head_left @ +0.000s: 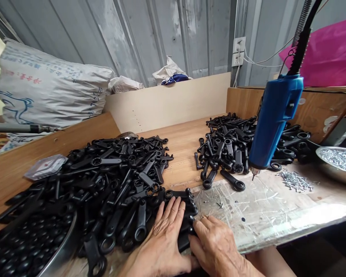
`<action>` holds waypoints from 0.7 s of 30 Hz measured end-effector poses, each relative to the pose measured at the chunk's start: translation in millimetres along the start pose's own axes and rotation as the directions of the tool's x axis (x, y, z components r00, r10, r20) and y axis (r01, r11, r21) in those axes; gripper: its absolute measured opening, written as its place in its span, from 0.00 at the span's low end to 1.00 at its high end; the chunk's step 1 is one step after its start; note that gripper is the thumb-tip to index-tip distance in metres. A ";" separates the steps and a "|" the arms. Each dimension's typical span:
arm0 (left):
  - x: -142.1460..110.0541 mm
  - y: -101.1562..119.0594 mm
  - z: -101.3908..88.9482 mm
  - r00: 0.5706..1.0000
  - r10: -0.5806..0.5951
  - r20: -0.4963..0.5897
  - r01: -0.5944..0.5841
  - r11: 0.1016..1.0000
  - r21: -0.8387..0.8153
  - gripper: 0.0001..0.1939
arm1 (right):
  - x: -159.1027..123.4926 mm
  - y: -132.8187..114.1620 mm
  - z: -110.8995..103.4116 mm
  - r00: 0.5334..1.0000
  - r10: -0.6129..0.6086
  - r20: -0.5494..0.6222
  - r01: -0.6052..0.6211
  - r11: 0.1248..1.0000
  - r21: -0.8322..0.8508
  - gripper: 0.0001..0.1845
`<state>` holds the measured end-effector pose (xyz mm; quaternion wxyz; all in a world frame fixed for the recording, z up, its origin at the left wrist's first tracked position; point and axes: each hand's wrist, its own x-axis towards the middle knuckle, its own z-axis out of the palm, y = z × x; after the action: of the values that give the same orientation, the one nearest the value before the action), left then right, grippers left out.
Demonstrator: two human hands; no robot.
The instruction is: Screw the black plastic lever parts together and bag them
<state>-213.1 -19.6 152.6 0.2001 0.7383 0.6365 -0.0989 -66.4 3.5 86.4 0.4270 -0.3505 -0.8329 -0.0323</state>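
Note:
My left hand [164, 236] lies flat with fingers stretched over a row of black plastic crank-like arms [177, 194] at the table's front. Beside it, my right hand [215, 242] is closed, its fingers curled against the shiny metal tips at the right ends of those arms; what it pinches, if anything, is hidden. A big heap of similar black arms [115, 169] spreads to the left, and a second heap [225, 144] lies at the back right. A blue electric screwdriver [272, 123] hangs bit-down on the right, apart from both hands.
Loose screws [296, 181] lie near a metal bowl [330, 165] of screws at right. A bowl [65, 246] of round black pieces stands front left. A clear plastic box [46, 167], wooden side boards [173, 102] and a white sack [52, 84] border the left and back.

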 end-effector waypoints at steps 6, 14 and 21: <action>13.1 -3.9 -10.0 0.998 -0.039 -0.052 0.041 0.999 0.036 0.66 | 12.3 26.1 -39.6 0.997 -0.073 -0.027 0.076 0.992 0.102 0.05; 38.1 -15.8 7.0 0.963 0.110 -0.247 -0.089 0.991 0.096 0.59 | 71.8 124.9 -128.4 0.710 0.529 -0.466 -0.360 0.840 0.406 0.26; 34.4 -14.0 11.4 0.960 0.119 -0.255 -0.129 0.991 -0.025 0.57 | 107.8 145.6 -127.2 0.802 0.555 0.222 -0.488 0.393 0.779 0.41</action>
<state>-219.8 8.1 126.2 0.1383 0.7790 0.6112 0.0218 68.2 128.1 210.3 0.5561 -0.3581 -0.5836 0.4712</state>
